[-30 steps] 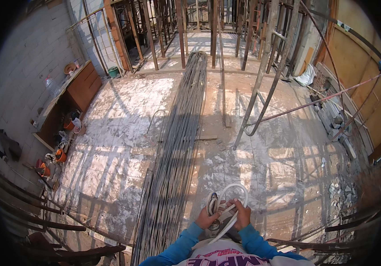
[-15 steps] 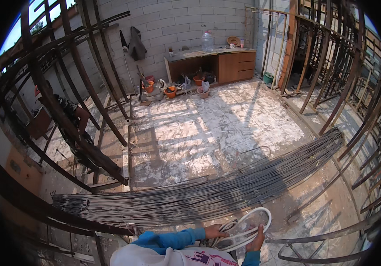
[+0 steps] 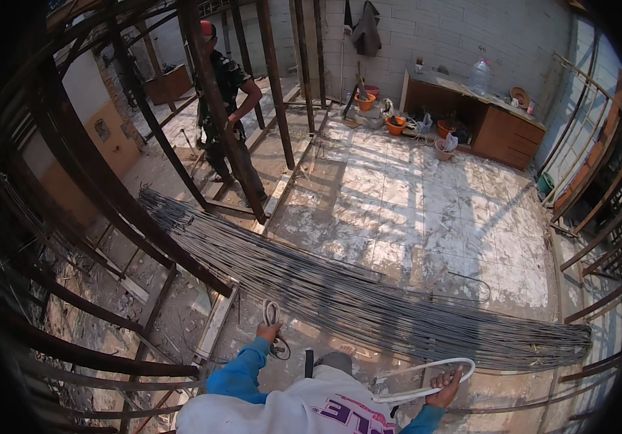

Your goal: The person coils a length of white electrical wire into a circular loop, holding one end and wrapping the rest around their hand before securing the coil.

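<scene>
Swung leftward since before, left hand now grips a small wire coil, right hand a white hose loop, hands apart above the rebar bundle; sorting gear, steady footing matters next.

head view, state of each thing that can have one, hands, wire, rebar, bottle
left hand: closed on a small wire coil
right hand: gripping a white loop of cable
rebar bundle: lying flat on the floor
clear bottle: upright on the wooden cabinet
jacket: hanging on the block wall
</scene>
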`<action>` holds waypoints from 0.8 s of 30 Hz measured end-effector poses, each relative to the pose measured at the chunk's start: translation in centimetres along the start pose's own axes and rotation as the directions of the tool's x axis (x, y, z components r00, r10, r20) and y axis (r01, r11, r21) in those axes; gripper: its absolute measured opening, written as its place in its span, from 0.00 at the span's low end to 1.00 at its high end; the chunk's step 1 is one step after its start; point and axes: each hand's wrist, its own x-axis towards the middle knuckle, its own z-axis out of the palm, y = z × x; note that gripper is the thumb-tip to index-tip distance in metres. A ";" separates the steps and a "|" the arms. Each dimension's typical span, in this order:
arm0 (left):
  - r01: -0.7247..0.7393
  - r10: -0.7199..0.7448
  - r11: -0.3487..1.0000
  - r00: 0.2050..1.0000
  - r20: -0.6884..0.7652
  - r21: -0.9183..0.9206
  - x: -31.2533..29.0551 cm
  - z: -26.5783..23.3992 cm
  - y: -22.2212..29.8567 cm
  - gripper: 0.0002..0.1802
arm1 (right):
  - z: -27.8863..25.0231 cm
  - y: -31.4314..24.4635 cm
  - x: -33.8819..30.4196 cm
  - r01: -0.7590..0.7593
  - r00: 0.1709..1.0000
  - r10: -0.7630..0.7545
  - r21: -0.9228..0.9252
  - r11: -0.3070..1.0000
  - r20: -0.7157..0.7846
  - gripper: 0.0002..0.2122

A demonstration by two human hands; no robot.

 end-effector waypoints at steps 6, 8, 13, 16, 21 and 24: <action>-0.279 0.343 0.938 0.826 0.448 -0.205 -12.4 19.6 6.5 0.11 | 2.1 -4.5 -0.1 0.138 0.990 -0.139 -0.253 0.958 0.011 0.13; -0.181 0.317 0.943 0.742 0.591 -0.278 -13.9 22.6 10.2 0.10 | 1.5 -6.5 -1.5 0.219 0.975 -0.217 -0.320 0.922 0.041 0.13; 0.016 0.167 0.983 0.365 0.916 -0.185 -19.7 30.9 12.8 0.10 | -3.9 -11.9 -4.2 0.185 0.983 -0.180 -0.291 0.939 0.043 0.13; -0.086 0.066 0.994 0.055 0.996 -0.061 -25.7 37.2 11.7 0.10 | -7.0 -15.8 -5.8 0.177 0.976 -0.120 -0.349 0.920 0.180 0.13; -0.322 -0.089 0.941 -0.530 0.843 -0.103 -36.5 47.6 10.0 0.30 | -10.0 -20.8 -5.6 0.234 0.908 -0.108 -0.277 0.932 0.405 0.14; -0.376 -0.269 0.926 -0.649 0.711 0.007 -39.9 54.5 8.4 0.34 | -11.4 -24.6 -3.0 0.321 0.946 -0.286 -0.328 0.888 0.152 0.14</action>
